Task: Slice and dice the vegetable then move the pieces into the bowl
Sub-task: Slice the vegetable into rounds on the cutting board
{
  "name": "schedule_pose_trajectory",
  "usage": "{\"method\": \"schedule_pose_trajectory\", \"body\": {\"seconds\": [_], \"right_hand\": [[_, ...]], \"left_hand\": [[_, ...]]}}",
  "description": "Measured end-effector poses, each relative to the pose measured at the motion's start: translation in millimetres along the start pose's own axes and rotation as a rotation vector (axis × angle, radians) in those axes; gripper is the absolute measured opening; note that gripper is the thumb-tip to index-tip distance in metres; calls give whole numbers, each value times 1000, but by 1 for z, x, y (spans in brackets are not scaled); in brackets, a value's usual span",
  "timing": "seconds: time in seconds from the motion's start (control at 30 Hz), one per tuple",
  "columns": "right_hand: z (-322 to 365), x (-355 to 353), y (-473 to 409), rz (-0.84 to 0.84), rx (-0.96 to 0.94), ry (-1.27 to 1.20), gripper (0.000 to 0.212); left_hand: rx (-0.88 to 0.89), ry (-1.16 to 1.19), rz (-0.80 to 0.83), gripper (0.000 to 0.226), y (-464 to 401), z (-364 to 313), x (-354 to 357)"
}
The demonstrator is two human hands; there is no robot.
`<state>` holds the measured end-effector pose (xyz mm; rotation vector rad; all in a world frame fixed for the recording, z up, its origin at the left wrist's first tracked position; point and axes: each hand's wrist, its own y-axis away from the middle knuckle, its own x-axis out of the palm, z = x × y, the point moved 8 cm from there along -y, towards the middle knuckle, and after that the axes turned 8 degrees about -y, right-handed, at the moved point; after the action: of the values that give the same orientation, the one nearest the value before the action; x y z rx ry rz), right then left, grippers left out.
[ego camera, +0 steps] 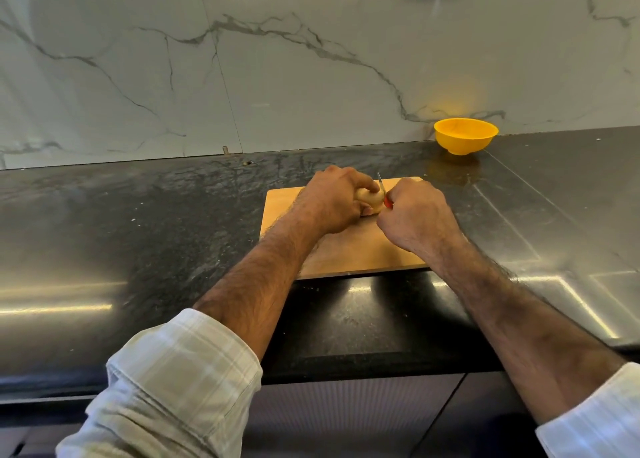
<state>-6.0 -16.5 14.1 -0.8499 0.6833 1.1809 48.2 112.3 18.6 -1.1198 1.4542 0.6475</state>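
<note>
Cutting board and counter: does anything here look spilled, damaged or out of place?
Nothing stands out. The cutting board lies flat on the counter, and the yellow bowl stands upright near the wall.

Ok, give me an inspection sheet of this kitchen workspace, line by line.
Surface: dark speckled stone counter, pale crumbs scattered.
Job's things: tan potato-like vegetable on wooden cutting board; red-handled knife at its right side; yellow plastic bowl beyond the board, no contents visible.
Clutter: nothing seen.
Grippers: left hand holds the vegetable; right hand grips the knife.
Cables: nothing seen.
Surroundings: white marble backsplash, cabinet fronts below.
</note>
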Motion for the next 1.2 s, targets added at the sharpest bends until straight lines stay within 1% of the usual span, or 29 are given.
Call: {"method": "schedule_pose_trajectory", "body": {"seconds": [0.1, 0.23, 0.3, 0.4, 0.43, 0.6, 0.7, 0.83, 0.9, 1.2], "right_hand": [[-6, 9, 12, 49, -1, 48, 17], [-13, 8, 15, 60, 16, 26, 24], [-18, 2, 14, 25, 23, 5, 25], [-17, -8, 11, -72, -32, -16, 11], [-15, -11, 11, -88, -49, -21, 11], [-3, -10, 10, -99, -85, -45, 11], [0, -11, 9, -107, -84, -28, 17], [6, -9, 6, -92, -75, 14, 24], [8, -7, 2, -59, -51, 18, 26], [10, -1, 11, 24, -20, 47, 26]], "left_hand": [[-2, -24, -4, 45, -1, 1, 0], [-6, -21, 2, 44, 1, 2, 0], [0, -8, -11, 41, 2, 2, -2], [13, -11, -11, 40, 3, 2, -4], [13, -11, -6, 40, 3, 1, -4], [7, 4, 7, 41, 4, -1, -3], [15, -5, 0, 42, 4, -3, -5], [19, -17, -4, 41, 3, -4, -5], [20, -9, -10, 40, 3, -3, -5], [19, 11, -34, 38, 2, 0, -3]]}}
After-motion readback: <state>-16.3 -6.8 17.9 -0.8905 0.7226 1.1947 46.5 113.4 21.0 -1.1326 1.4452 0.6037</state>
